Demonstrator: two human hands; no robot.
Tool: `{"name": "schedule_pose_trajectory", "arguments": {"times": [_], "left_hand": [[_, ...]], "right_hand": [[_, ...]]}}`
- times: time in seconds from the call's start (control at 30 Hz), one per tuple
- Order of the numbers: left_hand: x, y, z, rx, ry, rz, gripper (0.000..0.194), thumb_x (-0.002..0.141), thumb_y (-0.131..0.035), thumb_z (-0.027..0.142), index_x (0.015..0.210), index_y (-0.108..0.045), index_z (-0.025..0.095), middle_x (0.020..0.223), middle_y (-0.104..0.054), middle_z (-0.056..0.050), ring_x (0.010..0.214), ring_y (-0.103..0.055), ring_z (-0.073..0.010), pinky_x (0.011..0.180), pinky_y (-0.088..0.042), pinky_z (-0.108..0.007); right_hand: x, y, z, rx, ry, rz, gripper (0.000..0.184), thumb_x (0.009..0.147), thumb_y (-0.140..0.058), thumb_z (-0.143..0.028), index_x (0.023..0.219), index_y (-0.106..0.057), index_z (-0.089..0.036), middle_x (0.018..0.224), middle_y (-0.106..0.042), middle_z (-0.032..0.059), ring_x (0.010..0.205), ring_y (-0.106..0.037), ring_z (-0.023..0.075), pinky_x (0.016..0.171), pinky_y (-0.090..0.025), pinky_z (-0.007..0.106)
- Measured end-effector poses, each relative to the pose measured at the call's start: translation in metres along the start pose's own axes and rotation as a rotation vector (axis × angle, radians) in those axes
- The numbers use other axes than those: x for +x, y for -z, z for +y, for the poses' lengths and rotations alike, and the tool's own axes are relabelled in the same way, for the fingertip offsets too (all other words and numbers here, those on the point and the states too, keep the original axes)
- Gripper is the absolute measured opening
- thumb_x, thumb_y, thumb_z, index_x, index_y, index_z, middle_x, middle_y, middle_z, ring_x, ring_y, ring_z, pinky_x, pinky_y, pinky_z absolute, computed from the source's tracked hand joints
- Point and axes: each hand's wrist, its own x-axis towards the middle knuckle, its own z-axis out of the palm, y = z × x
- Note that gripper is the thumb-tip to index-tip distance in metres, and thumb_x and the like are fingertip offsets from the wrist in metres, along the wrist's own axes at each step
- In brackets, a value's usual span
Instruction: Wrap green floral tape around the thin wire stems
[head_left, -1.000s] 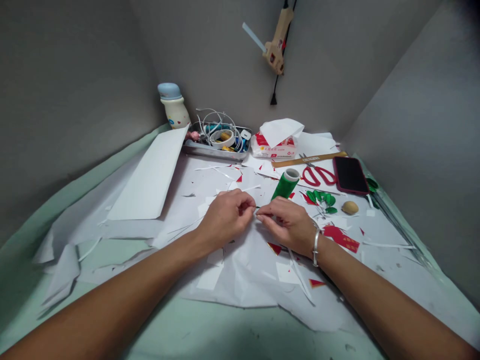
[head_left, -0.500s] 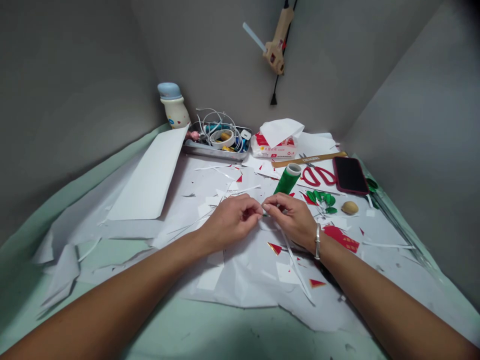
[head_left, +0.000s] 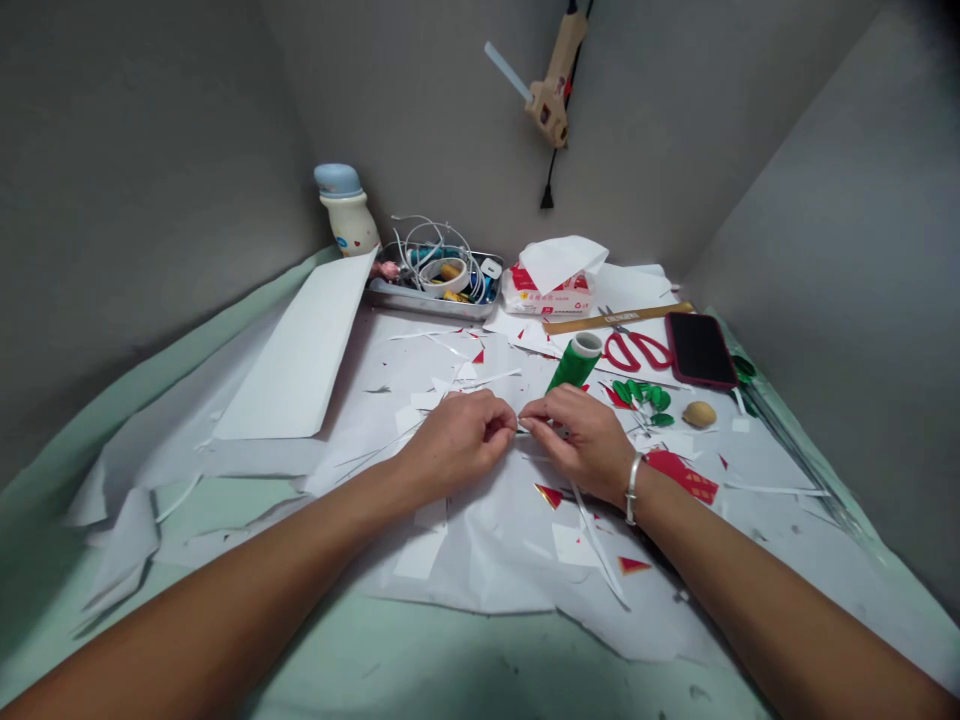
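My left hand [head_left: 466, 440] and my right hand [head_left: 576, 432] meet fingertip to fingertip over the paper-covered table, each closed in a pinch. What lies between the fingertips is too small to make out. Just behind my right hand a spool of green thread [head_left: 574, 362] stands tilted, its lower end hidden by the hand. To the right are a pile of green leaf-shaped pieces [head_left: 643, 392] and a round tan object [head_left: 699, 414]. A red paper piece [head_left: 682, 475] lies by my right wrist, and a narrow white strip [head_left: 598, 545] runs out below it.
Red-handled scissors [head_left: 637, 350], a phone [head_left: 701, 349] and a gold strip [head_left: 622, 318] lie at the back right. Behind stand a tissue pack [head_left: 547, 292], a metal tray [head_left: 435, 302] and a bottle [head_left: 351, 215]. A glue gun [head_left: 555, 90] hangs above. White card [head_left: 300, 350] leans left.
Both hands have shifted slightly left, my right hand a little more than my left. The pinches stay closed, and the things on the table have not visibly moved.
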Motion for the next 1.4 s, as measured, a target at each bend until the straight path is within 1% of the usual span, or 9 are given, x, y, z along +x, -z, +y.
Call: {"name": "schedule_pose_trajectory", "arguments": {"times": [0.1, 0.3, 0.53, 0.7, 0.87, 1.0, 1.1, 1.27, 1.4], "left_hand": [[-0.0004, 0.001, 0.0037, -0.001, -0.041, -0.012, 0.011, 0.08, -0.052, 0.016, 0.077, -0.062, 0.018, 0.074, -0.06, -0.001, 0.069, -0.051, -0.0138, 0.068, -0.04, -0.028], [-0.0004, 0.0061, 0.0101, -0.211, 0.03, -0.009, 0.012, 0.082, -0.05, 0.019, 0.083, -0.062, 0.018, 0.081, -0.06, -0.002, 0.073, -0.054, -0.0134, 0.066, -0.042, -0.026], [0.001, 0.0055, 0.0047, -0.142, 0.116, 0.108, 0.011, 0.08, -0.05, 0.018, 0.081, -0.061, 0.018, 0.085, -0.062, -0.003, 0.078, -0.056, -0.0149, 0.069, -0.043, -0.027], [-0.0001, 0.0011, 0.0017, -0.022, 0.048, 0.05, 0.012, 0.081, -0.05, 0.018, 0.081, -0.062, 0.018, 0.079, -0.061, -0.002, 0.073, -0.053, -0.0154, 0.068, -0.041, -0.028], [-0.0011, 0.0009, 0.0047, -0.025, -0.034, -0.013, 0.012, 0.081, -0.051, 0.016, 0.08, -0.063, 0.019, 0.075, -0.059, -0.001, 0.071, -0.051, -0.0146, 0.069, -0.04, -0.028], [-0.0009, 0.0045, 0.0084, -0.176, 0.035, -0.023, 0.013, 0.081, -0.05, 0.017, 0.082, -0.063, 0.018, 0.081, -0.061, -0.002, 0.073, -0.053, -0.014, 0.066, -0.041, -0.027], [0.0001, 0.0075, 0.0092, -0.258, 0.088, 0.003, 0.014, 0.081, -0.049, 0.018, 0.083, -0.063, 0.018, 0.084, -0.063, -0.003, 0.074, -0.055, -0.0136, 0.066, -0.043, -0.026], [0.0013, 0.0072, 0.0046, -0.182, 0.122, 0.098, 0.013, 0.08, -0.05, 0.017, 0.082, -0.063, 0.018, 0.087, -0.063, -0.003, 0.079, -0.056, -0.0148, 0.07, -0.044, -0.028], [0.0, 0.003, 0.0028, -0.07, 0.092, 0.069, 0.012, 0.08, -0.05, 0.017, 0.08, -0.063, 0.018, 0.079, -0.061, -0.003, 0.073, -0.054, -0.0151, 0.067, -0.042, -0.028]], "right_hand": [[0.0006, 0.0004, 0.001, 0.06, -0.047, 0.014, 0.01, 0.088, -0.055, -0.019, 0.085, -0.065, -0.019, 0.074, -0.063, 0.0015, 0.073, -0.053, 0.0147, 0.07, -0.042, 0.028], [-0.0007, -0.0013, 0.0042, 0.17, -0.171, 0.019, 0.011, 0.087, -0.055, -0.02, 0.084, -0.066, -0.02, 0.075, -0.064, 0.0004, 0.07, -0.056, 0.0128, 0.065, -0.043, 0.025], [-0.0027, -0.0039, -0.0024, 0.036, -0.012, -0.094, 0.012, 0.086, -0.054, -0.02, 0.086, -0.066, -0.02, 0.073, -0.065, 0.0019, 0.071, -0.055, 0.0145, 0.068, -0.044, 0.027], [-0.0021, -0.0016, -0.0028, -0.044, 0.028, -0.022, 0.013, 0.088, -0.052, -0.022, 0.089, -0.064, -0.019, 0.076, -0.064, 0.0046, 0.074, -0.053, 0.0172, 0.07, -0.043, 0.03], [0.0, -0.0006, 0.0003, 0.017, -0.05, 0.013, 0.011, 0.088, -0.052, -0.019, 0.085, -0.063, -0.02, 0.076, -0.063, 0.0035, 0.075, -0.054, 0.0172, 0.071, -0.043, 0.03], [-0.0002, -0.002, 0.0042, 0.113, -0.165, 0.037, 0.012, 0.088, -0.053, -0.019, 0.083, -0.063, -0.02, 0.078, -0.064, 0.0023, 0.074, -0.056, 0.0156, 0.07, -0.043, 0.028], [-0.0012, -0.0031, 0.0045, 0.132, -0.188, 0.011, 0.011, 0.087, -0.054, -0.019, 0.084, -0.065, -0.02, 0.078, -0.064, 0.0012, 0.075, -0.057, 0.0147, 0.07, -0.043, 0.027], [-0.0022, -0.0028, -0.0029, 0.056, -0.032, -0.064, 0.01, 0.085, -0.055, -0.018, 0.085, -0.065, -0.02, 0.073, -0.064, 0.0017, 0.07, -0.055, 0.0147, 0.067, -0.044, 0.027], [-0.0025, -0.001, -0.0048, -0.016, 0.054, -0.042, 0.011, 0.087, -0.053, -0.021, 0.087, -0.064, -0.019, 0.074, -0.064, 0.0035, 0.071, -0.052, 0.0161, 0.068, -0.043, 0.029]]}}
